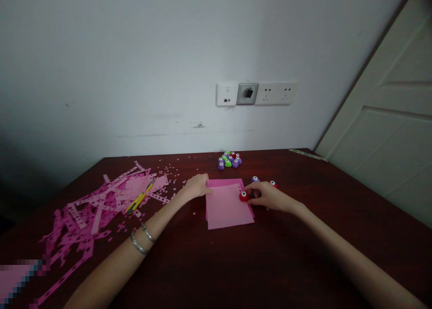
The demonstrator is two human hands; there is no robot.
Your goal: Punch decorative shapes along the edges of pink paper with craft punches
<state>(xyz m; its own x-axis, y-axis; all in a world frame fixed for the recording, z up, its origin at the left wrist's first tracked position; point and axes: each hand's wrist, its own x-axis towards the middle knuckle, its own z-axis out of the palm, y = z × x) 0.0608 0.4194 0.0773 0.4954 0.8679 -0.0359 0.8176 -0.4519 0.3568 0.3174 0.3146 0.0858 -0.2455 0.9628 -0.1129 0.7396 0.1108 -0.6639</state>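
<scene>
A light pink sheet of paper (229,208) lies on a darker pink sheet (224,181), which shows along the top and right edges. At the upper left corner my left hand (196,186) is closed on the paper, thumb on top. My right hand (268,195) grips a small red craft punch (243,196) with a white button, set at the paper's upper right edge. Small holes show in the paper just above the punch. Close behind my right hand are a purple punch (255,179) and another red punch (273,184).
Several purple, green and red punches (230,160) cluster near the wall. Punched pink paper strips (97,205) and tiny cut-outs spread over the table's left, with a yellow utility knife (141,196) on them. A patterned strip (308,154) lies at the back right. Wall sockets (276,94) sit above the table.
</scene>
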